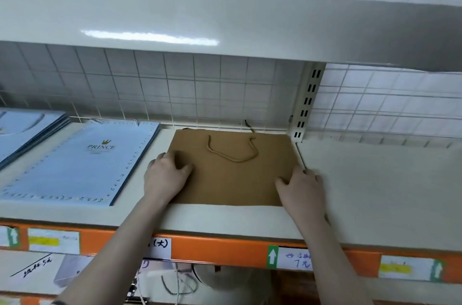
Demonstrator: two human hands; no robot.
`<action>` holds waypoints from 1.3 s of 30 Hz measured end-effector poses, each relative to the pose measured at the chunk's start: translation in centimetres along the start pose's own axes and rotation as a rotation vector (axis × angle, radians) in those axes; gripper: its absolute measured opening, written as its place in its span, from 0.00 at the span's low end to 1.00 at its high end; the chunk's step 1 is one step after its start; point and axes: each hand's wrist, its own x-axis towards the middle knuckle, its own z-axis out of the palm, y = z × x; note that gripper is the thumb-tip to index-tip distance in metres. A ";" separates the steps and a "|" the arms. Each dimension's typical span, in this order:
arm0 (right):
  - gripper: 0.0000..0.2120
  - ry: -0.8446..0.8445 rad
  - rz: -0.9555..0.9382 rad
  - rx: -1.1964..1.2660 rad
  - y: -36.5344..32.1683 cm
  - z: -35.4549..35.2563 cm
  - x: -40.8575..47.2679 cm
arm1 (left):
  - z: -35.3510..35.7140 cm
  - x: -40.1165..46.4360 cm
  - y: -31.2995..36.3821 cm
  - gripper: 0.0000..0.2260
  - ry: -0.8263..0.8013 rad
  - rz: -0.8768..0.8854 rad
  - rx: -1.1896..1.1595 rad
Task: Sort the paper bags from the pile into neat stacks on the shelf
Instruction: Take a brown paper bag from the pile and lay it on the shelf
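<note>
Brown bag (232, 174) lies on shelf (225, 219), right of the blue stack (75, 164).

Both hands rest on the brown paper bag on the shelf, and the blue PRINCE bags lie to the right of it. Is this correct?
Not quite. The head view shows the blue PRINCE bags lying to the left of the brown paper bag, not the right. The rest holds: the left hand and the right hand both rest on the brown bag, which lies flat on the shelf.

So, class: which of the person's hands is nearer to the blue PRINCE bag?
The left. The left hand rests on the brown bag's left edge, just beside the blue PRINCE bag. The right hand rests on the brown bag's far right edge.
</note>
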 end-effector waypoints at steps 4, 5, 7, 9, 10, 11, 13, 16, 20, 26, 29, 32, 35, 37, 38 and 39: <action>0.17 0.001 0.009 0.001 -0.2 0.4 0.7 | 0.4 0.7 0.2 0.20 -0.025 0.004 0.050; 0.17 0.006 0.012 0.002 -0.2 0.4 0.9 | 0.4 0.8 0.3 0.20 -0.037 0.006 0.062; 0.16 0.018 0.019 -0.015 -0.2 0.6 1.2 | 0.5 1.1 0.6 0.21 -0.059 0.017 0.090; 0.16 0.026 0.029 -0.041 -0.3 0.8 1.5 | 0.5 1.4 0.8 0.22 -0.075 0.024 0.115; 0.17 0.027 0.034 -0.051 -0.4 0.9 1.6 | 0.6 1.5 0.9 0.22 -0.079 0.025 0.127; 0.17 0.028 0.036 -0.062 -0.5 1.0 1.6 | 0.6 1.6 0.9 0.22 -0.082 0.026 0.140; 0.18 0.033 0.035 -0.082 -0.7 1.1 1.6 | 0.8 1.8 0.9 0.22 -0.083 0.030 0.170; 0.19 0.043 0.025 -0.120 -0.8 1.2 1.4 | 1.1 1.9 1.0 0.23 -0.075 0.038 0.214; 0.21 0.055 0.012 -0.150 -0.8 1.3 1.2 | 1.2 1.7 1.0 0.24 -0.040 0.047 0.217; 0.23 0.088 -0.046 -0.100 -0.7 0.6 0.7 | 0.4 0.4 1.3 0.23 0.079 0.122 0.281; 0.24 0.127 -0.109 -0.083 -0.4 0.2 -0.2 | -0.2 -1.3 1.3 0.24 0.125 0.141 0.300; 0.25 0.134 -0.155 -0.083 -0.5 0.1 -1.5 | -0.9 -3.6 1.1 0.25 0.157 0.112 0.318; 0.26 0.091 -0.148 -0.085 -1.3 0.7 -3.9 | -2.0 -5.6 0.1 0.25 0.181 0.067 0.325; 0.25 0.080 -0.164 -0.034 -2.3 1.1 -5.7 | -2.8 -6.8 -1.1 0.24 0.201 0.047 0.315; 0.24 0.080 -0.178 -0.020 -2.9 1.4 -6.6 | -3.3 -7.2 -1.6 0.24 0.214 0.044 0.313; 0.24 0.075 -0.193 -0.020 -3.4 1.6 -7.3 | -3.9 -7.6 -2.1 0.24 0.230 0.044 0.310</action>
